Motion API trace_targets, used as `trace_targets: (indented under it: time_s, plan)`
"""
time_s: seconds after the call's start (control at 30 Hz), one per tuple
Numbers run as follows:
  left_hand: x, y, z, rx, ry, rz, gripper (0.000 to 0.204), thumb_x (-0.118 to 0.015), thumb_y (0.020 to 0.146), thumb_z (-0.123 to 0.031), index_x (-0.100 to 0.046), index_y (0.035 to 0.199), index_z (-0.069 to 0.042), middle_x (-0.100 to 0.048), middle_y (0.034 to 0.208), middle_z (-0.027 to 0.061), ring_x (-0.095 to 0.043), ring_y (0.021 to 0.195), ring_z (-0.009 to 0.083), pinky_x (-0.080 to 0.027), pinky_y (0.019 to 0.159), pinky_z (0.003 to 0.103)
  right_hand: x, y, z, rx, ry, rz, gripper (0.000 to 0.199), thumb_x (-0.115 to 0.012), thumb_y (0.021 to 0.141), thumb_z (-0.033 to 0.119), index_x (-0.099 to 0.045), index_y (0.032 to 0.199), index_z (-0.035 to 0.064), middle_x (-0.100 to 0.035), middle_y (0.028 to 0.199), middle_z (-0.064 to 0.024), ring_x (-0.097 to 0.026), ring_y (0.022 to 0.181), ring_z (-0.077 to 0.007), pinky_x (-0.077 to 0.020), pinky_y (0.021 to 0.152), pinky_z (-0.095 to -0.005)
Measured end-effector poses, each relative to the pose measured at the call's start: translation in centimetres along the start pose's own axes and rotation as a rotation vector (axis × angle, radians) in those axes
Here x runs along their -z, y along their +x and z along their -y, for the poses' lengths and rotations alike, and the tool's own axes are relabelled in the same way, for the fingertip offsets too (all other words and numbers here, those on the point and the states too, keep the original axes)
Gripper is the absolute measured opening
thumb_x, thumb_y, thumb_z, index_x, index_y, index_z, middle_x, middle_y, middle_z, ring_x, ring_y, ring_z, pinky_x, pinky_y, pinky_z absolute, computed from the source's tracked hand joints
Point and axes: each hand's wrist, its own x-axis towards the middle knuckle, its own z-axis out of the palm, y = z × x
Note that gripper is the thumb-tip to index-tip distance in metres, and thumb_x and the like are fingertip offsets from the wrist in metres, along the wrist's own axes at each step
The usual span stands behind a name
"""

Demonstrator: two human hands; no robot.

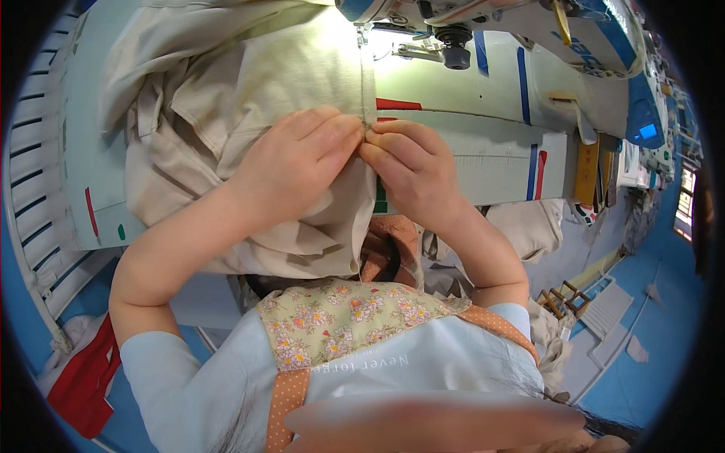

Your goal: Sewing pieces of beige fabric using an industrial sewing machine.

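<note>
A large piece of beige fabric spreads over the left half of the sewing table, its right edge running up to the needle area of a sewing machine. Both hands meet at that edge, below the machine's presser foot. My left hand pinches the fabric edge with its fingers closed, the back of the hand resting over the cloth. My right hand pinches the same edge from the right, its fingertips touching those of the left. The exact fold between the fingertips is hidden.
The pale table carries red, blue and green tape marks and a ruler strip. A white slatted rack stands at the left. Red cloth lies lower left. More beige cloth hangs below the table's right side, near a brown box.
</note>
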Motion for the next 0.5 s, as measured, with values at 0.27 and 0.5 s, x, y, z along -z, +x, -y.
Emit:
trace_targets:
  time_s: [0.27,0.5]
  plan:
    - [-0.58,-0.3,0.25,0.029,0.055,-0.012,0.042,-0.06,0.081,-0.013,-0.063,0.122,0.0,-0.06,0.121,0.0083,-0.059,0.111,0.0264,-0.051,0.092,0.038,0.12,-0.39,0.36,0.022,-0.007,-0.003,0.025,-0.066,0.069,0.01,-0.065,0.092,0.0032,-0.063,0.096,-0.0065,-0.065,0.1,-0.0248,-0.0575,0.077,-0.0356]
    - [-0.49,0.04,0.01,0.08,0.06,0.02,0.046,-0.064,0.079,-0.009,-0.065,0.125,-0.007,-0.06,0.124,0.0041,-0.058,0.111,0.0241,-0.05,0.094,0.038,0.2,-0.63,0.55,0.054,-0.021,0.013,0.026,-0.067,0.069,0.011,-0.066,0.094,0.0036,-0.063,0.095,-0.006,-0.065,0.102,-0.0255,-0.0569,0.078,-0.0375]
